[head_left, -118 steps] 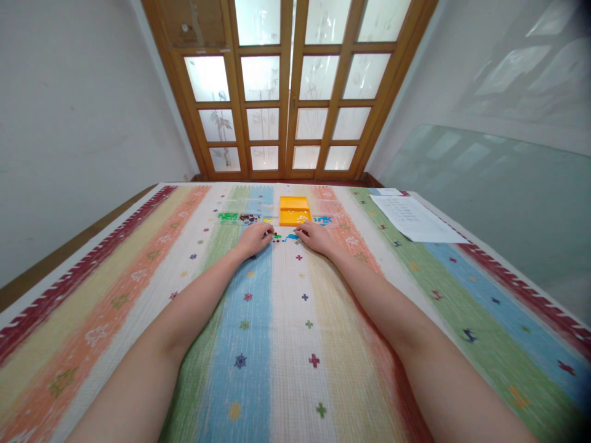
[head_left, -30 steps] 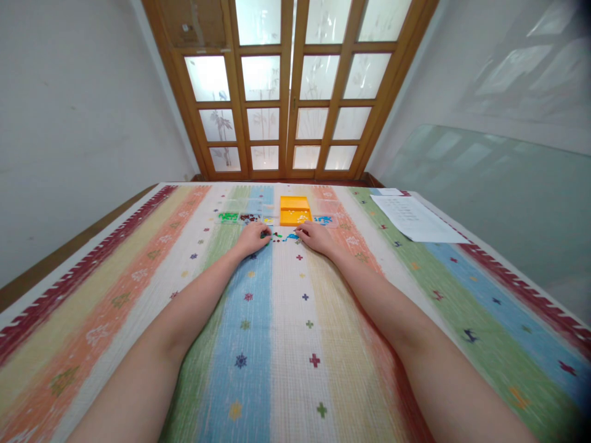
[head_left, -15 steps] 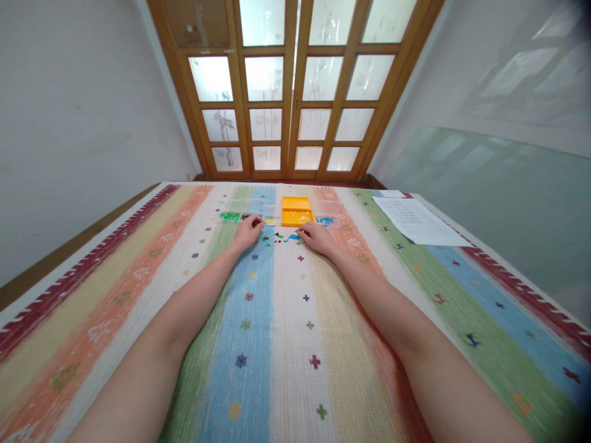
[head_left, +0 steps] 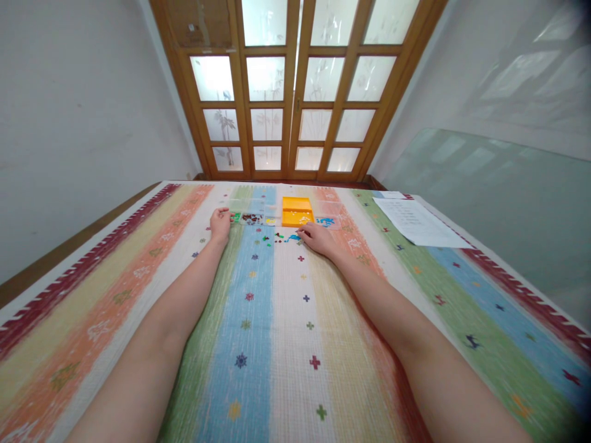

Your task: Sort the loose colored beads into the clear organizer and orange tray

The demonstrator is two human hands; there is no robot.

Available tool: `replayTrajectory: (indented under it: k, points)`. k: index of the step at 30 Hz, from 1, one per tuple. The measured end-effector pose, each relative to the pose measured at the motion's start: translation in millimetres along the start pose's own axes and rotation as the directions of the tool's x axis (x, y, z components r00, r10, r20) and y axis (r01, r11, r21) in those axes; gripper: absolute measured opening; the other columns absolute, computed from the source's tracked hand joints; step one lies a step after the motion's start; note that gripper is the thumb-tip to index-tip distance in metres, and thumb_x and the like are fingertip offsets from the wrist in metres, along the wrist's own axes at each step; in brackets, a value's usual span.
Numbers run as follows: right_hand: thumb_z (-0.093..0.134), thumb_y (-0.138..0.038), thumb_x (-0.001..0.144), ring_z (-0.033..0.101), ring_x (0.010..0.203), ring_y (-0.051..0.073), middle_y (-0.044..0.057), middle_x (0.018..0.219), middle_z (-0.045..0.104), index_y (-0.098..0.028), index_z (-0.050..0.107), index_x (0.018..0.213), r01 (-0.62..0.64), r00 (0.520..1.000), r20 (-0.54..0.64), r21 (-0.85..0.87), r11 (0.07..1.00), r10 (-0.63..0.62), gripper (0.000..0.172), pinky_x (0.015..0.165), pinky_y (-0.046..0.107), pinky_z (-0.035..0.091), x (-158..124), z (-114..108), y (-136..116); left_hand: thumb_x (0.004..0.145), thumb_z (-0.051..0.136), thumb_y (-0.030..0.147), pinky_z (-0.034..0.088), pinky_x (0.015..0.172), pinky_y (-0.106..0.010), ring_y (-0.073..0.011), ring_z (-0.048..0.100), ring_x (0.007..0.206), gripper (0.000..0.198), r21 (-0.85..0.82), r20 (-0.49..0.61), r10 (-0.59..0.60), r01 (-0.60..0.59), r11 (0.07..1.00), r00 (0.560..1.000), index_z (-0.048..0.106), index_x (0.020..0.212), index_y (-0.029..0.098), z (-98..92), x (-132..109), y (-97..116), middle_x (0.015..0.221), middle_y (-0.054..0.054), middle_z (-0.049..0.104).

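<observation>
My left hand [head_left: 221, 221] is at the left end of the row of clear boxes, its fingertips bent together over the small green pieces [head_left: 236, 217]. Whatever it may pinch is too small to make out. Dark brown pieces [head_left: 252, 219] and yellow pieces [head_left: 270, 221] lie in the boxes to its right. My right hand [head_left: 316, 236] rests on the cloth, fingers curled together beside a little pile of loose blue pieces [head_left: 294, 237]. Anything between those fingers is hidden. Behind it stands an open orange box [head_left: 298, 203] with white pieces [head_left: 305, 219] inside.
More blue pieces [head_left: 325, 221] sit in a clear box right of the orange one. Loose green and dark bits [head_left: 278, 235] are scattered in front of the boxes. Printed sheets [head_left: 415, 221] lie at the right on the striped tablecloth [head_left: 286, 344]. Wooden glazed doors [head_left: 295, 104] stand beyond.
My left hand has moved left, from over the dark brown pieces to the green ones, uncovering the brown pieces. My right hand stays where it was.
</observation>
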State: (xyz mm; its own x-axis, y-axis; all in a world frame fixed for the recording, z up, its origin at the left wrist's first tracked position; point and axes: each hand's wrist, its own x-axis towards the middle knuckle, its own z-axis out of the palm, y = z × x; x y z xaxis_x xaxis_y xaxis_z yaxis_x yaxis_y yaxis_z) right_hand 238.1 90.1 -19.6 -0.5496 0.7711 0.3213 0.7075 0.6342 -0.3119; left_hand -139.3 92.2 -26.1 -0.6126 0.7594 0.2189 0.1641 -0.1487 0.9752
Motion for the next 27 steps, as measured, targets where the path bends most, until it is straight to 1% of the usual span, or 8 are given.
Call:
replayTrajectory:
  k: [3, 6, 8, 12, 14, 15, 21, 27]
  points:
    - [0.051, -0.037, 0.107, 0.066, 0.098, 0.022, 0.008, 0.107, 0.073, -0.022, 0.075, 0.106, 0.006, 1.000, -0.002, 0.002, 1.000, -0.006, 0.028, 0.086, 0.030, 0.045, 0.6, 1.0, 1.1, 0.078, 0.057, 0.022, 0.050, 0.070, -0.027, -0.0159, 0.062, 0.070, 0.028, 0.026, 0.048, 0.022, -0.023, 0.999, 0.999, 0.064, 0.104, 0.017, 1.8, -5.6, 4.0, 0.087, -0.004, 0.070]
    - [0.051, -0.037, 0.107, 0.066, 0.099, 0.022, 0.009, 0.107, 0.073, -0.022, 0.075, 0.106, 0.007, 1.000, -0.009, 0.001, 1.000, -0.007, 0.028, 0.087, 0.030, 0.046, 1.2, 2.4, 2.1, 0.079, 0.060, 0.025, 0.050, 0.074, -0.030, -0.0175, 0.062, 0.074, 0.022, 0.068, 0.271, 0.082, -0.104, 0.992, 0.959, 0.069, 0.098, 0.017, 6.5, -18.0, 9.9, 0.086, -0.004, 0.070]
    - [0.051, -0.037, 0.107, 0.066, 0.100, 0.022, 0.009, 0.108, 0.074, -0.022, 0.075, 0.107, 0.010, 1.000, -0.010, 0.000, 1.000, -0.010, 0.028, 0.088, 0.030, 0.046, 1.2, 2.8, 2.4, 0.080, 0.064, 0.029, 0.050, 0.078, -0.031, -0.0184, 0.062, 0.078, 0.020, 0.100, 0.503, 0.134, -0.211, 0.972, 0.854, 0.072, 0.095, 0.018, 9.3, -28.3, 15.1, 0.089, -0.005, 0.072]
    - [0.051, -0.037, 0.107, 0.066, 0.101, 0.022, 0.009, 0.108, 0.074, -0.021, 0.075, 0.107, 0.017, 1.000, -0.008, -0.003, 1.000, -0.017, 0.028, 0.088, 0.030, 0.046, 0.6, 1.6, 1.1, 0.082, 0.067, 0.032, 0.047, 0.075, -0.029, -0.0173, 0.061, 0.077, 0.020, 0.125, 0.845, 0.152, -0.465, 0.876, 0.513, 0.076, 0.095, 0.019, 11.9, -46.4, 27.5, 0.087, -0.003, 0.072]
    - [0.051, -0.037, 0.107, 0.066, 0.101, 0.022, 0.009, 0.108, 0.074, -0.021, 0.075, 0.107, 0.015, 1.000, -0.005, -0.002, 1.000, -0.015, 0.029, 0.087, 0.030, 0.046, 0.5, 0.5, 0.0, 0.083, 0.065, 0.032, 0.043, 0.068, -0.027, -0.0155, 0.057, 0.070, 0.023, 0.140, 0.904, 0.108, -0.526, 0.839, 0.414, 0.077, 0.098, 0.020, 12.1, -51.7, 33.4, 0.079, -0.001, 0.068]
    - [0.051, -0.037, 0.107, 0.066, 0.101, 0.021, 0.009, 0.108, 0.074, -0.021, 0.075, 0.107, 0.013, 1.000, -0.002, -0.001, 1.000, -0.013, 0.029, 0.087, 0.030, 0.046, 0.5, 0.0, -0.5, 0.084, 0.065, 0.032, 0.041, 0.066, -0.026, -0.0149, 0.055, 0.068, 0.024, 0.151, 0.916, 0.089, -0.542, 0.827, 0.391, 0.078, 0.100, 0.020, 12.1, -53.3, 35.8, 0.076, 0.000, 0.066]
    - [0.050, -0.037, 0.107, 0.066, 0.101, 0.022, 0.009, 0.109, 0.074, -0.021, 0.075, 0.108, 0.007, 1.000, 0.003, -0.003, 1.000, -0.007, 0.030, 0.087, 0.030, 0.046, 0.1, -1.5, -2.1, 0.081, 0.068, 0.030, 0.039, 0.064, -0.026, -0.0150, 0.054, 0.067, 0.023, 0.175, 0.919, 0.080, -0.580, 0.796, 0.386, 0.078, 0.100, 0.021, 12.6, -57.8, 41.1, 0.074, 0.000, 0.063]
    - [0.051, -0.039, 0.107, 0.066, 0.102, 0.022, 0.009, 0.110, 0.073, -0.022, 0.075, 0.109, -0.013, 1.000, 0.011, 0.001, 1.000, 0.013, 0.030, 0.089, 0.031, 0.046, 0.2, -0.1, -1.6, 0.078, 0.070, 0.032, 0.040, 0.065, -0.028, -0.0177, 0.055, 0.066, 0.018, 0.173, 0.892, 0.123, -0.580, 0.796, 0.435, 0.078, 0.091, 0.023, 16.2, -66.2, 42.1, 0.071, -0.001, 0.064]
